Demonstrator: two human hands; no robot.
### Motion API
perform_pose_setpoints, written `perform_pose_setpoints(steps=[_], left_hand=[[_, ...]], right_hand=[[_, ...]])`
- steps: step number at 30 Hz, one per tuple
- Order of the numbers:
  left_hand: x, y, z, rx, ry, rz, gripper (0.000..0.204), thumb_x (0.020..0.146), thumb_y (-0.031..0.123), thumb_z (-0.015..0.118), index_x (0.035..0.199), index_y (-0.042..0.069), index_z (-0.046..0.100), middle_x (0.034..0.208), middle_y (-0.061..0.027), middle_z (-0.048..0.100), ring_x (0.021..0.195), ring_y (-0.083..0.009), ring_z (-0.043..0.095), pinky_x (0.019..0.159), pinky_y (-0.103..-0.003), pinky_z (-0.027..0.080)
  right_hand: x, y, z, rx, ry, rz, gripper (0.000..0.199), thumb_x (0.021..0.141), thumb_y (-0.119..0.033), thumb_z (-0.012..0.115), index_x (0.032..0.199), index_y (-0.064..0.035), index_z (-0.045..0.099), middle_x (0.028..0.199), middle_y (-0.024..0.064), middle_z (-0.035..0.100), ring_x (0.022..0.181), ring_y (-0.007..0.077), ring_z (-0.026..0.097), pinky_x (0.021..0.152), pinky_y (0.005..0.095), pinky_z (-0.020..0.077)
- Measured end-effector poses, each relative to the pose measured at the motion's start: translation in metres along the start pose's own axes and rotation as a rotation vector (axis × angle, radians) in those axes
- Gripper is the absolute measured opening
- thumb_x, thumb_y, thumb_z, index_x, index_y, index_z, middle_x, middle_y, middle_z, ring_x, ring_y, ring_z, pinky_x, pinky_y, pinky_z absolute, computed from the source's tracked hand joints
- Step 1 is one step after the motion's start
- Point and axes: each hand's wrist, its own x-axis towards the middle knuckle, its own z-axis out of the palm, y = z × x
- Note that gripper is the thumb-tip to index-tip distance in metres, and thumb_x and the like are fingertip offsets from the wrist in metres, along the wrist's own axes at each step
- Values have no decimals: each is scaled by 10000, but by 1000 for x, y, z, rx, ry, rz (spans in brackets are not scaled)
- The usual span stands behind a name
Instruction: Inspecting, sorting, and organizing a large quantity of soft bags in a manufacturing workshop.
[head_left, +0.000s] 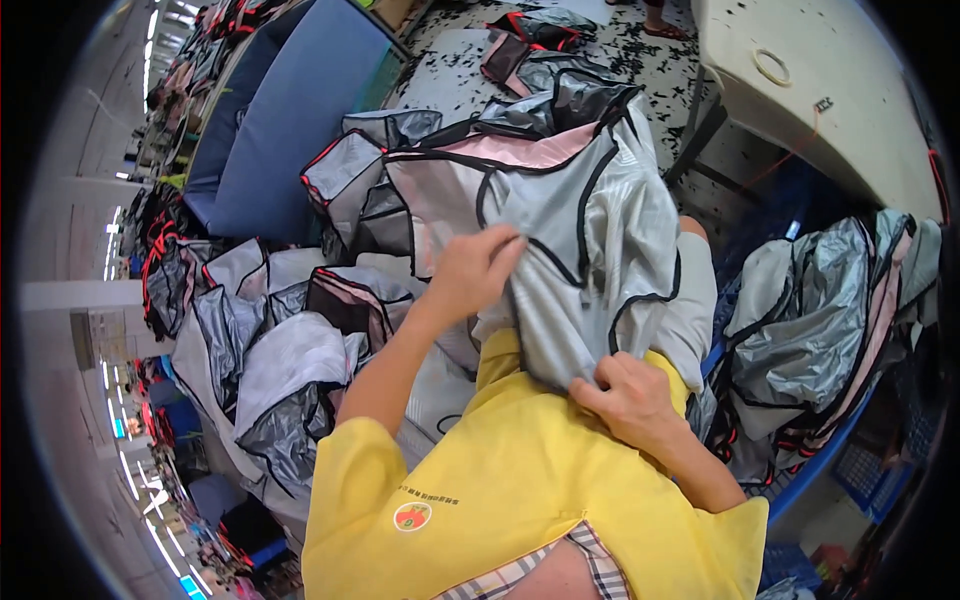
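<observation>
Across my lap lies a silver-grey sewn fabric piece (pixel 545 200) with black edge binding and a pink lining showing at its far side. Whether it is a bag or a cover, I cannot tell. My left hand (pixel 472 268) has its thumb and fingers pinched on the cloth near a curved black strip. Closer to my body, my right hand (pixel 632 400) is closed on the piece's near edge, by my yellow shirt (pixel 540 460). Between the two hands the cloth hangs in folds. The fingertips of both hands are partly hidden in it.
Similar silver pieces pile up on my left (pixel 300 360) and fill a blue-rimmed bin (pixel 810 320) on my right. A pale table (pixel 810 90) with a tape roll (pixel 771 66) stands at far right. Blue padded panels (pixel 290 120) lean at far left. Black scraps litter the floor (pixel 450 70).
</observation>
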Motion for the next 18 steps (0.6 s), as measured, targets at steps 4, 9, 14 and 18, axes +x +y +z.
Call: perform_pose_setpoints(steps=[4,9,14,18], left_hand=[[21,-28,38,-426,-115,-359,338,1050,284,586,904,0,698,637,-38,583,639,-161,556,667,-351,466],[19,-19,62,-663,-156,-677,344,1077,294,558,994,3,720,795,55,599,767,-90,508,729,-286,448],[-14,-24,64,-789,-26,-713,359,1105,292,516,1101,-17,698,973,42,638,896,-65,522,825,-253,450],[-28,-35,73,-949,32,-560,340,1107,287,531,1031,-10,678,932,61,632,870,-34,513,794,-219,439]], right_hand=[[-19,17,6,-92,17,127,135,759,-147,698,881,-182,653,753,21,493,689,211,543,570,360,445],[-38,24,7,-96,51,340,240,708,-142,793,897,-129,645,768,35,535,746,268,578,602,385,470],[-57,30,4,108,63,546,288,796,-242,846,961,-98,659,881,70,648,744,277,645,638,366,514],[-68,39,9,348,302,872,319,883,-250,827,1039,-42,641,824,56,656,673,167,651,610,290,506]])
